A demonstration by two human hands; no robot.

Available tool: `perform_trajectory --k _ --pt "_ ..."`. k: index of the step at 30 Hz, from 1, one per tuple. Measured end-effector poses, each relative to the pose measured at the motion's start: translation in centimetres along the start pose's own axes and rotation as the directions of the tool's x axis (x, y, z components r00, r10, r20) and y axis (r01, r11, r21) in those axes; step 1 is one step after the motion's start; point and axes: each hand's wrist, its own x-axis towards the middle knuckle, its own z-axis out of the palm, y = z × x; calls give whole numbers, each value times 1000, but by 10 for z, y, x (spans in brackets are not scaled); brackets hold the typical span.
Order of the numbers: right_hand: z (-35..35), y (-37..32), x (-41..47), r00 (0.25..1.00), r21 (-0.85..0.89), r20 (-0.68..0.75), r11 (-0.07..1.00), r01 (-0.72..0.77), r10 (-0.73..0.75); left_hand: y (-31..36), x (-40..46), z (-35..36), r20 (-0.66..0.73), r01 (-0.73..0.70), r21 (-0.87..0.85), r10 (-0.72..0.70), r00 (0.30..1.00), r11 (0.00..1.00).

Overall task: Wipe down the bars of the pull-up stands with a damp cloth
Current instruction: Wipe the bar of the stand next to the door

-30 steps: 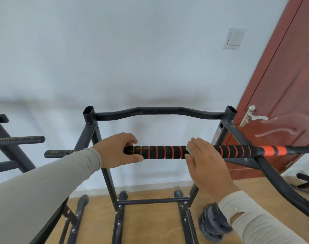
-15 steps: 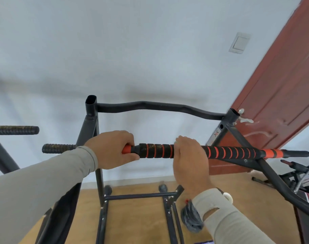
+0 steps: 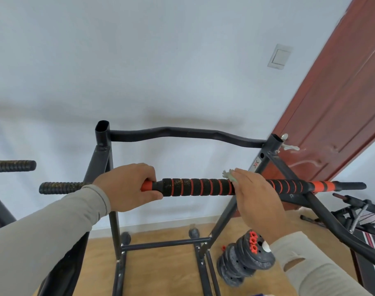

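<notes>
While steadying the black foam-padded bar with orange stripes [image 3: 195, 186], left hand [image 3: 129, 186] fingers wrapped round its end, right hand [image 3: 255, 195] fingers pressing pale green damp cloth [image 3: 230, 176] around it to wipe.

Bar [image 3: 195, 186] open between hands — frame upright [image 3: 244, 193] beyond.

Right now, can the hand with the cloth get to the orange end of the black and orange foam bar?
Probably yes. The right hand holds the pale green cloth round the black and orange foam bar, and nothing sits on the bar before its orange end.
</notes>
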Motion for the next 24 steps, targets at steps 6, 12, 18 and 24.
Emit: perform_trajectory --k 6,12,18,24 --pt "12 -77 9 993 182 -66 980 -87 100 2 -1 -2 14 16 -20 -16 1000 1000" --pt "21 -155 28 1000 351 -18 937 -6 13 9 -2 -7 -2 1 -28 -1 1000 1000" --pt "26 -121 13 947 125 -67 939 320 -314 5 -1 -7 15 -1 -60 2 1000 998" --pt "14 -36 10 981 -31 1 980 194 -195 3 -1 -6 17 11 -37 -10 1000 999"
